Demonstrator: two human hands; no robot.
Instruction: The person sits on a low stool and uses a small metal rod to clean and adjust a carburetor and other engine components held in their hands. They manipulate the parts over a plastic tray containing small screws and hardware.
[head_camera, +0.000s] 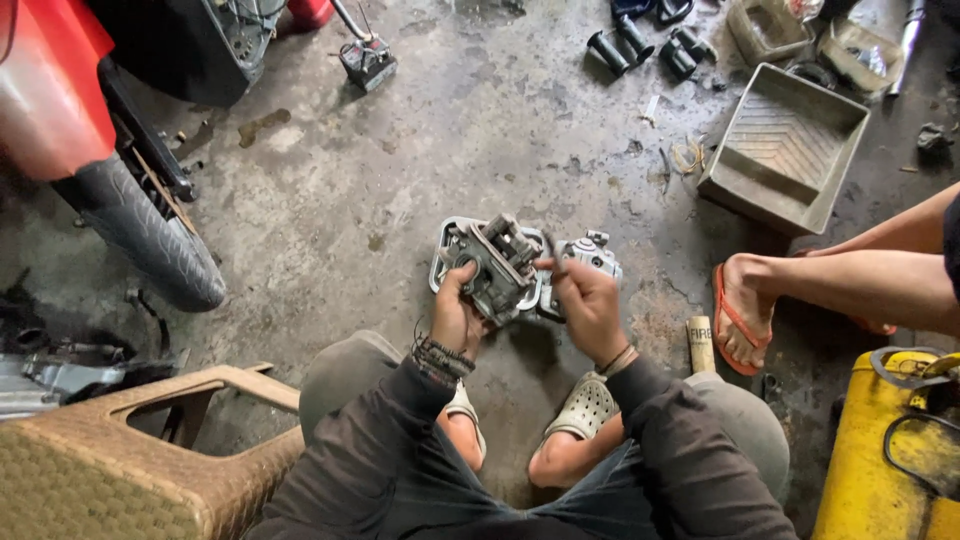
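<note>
My left hand (455, 315) grips a grimy metal carburetor (497, 268) from below and holds it up over the concrete floor. My right hand (588, 305) is closed against the carburetor's right side; its fingers pinch something small and dark there that I cannot make out. Below the hands a light metal tray (440, 262) lies on the floor. A second, cleaner silver carburetor body (592, 254) rests at the tray's right end. I sit low with my feet in pale perforated clogs (585, 405).
A motorcycle's rear tyre (150, 240) and red bodywork stand at the left. A brown woven plastic stool (120, 450) is at bottom left. A grey rectangular pan (785, 145) lies at upper right. Another person's foot in an orange sandal (740, 310) is at the right, and a yellow container (890, 450) beyond it.
</note>
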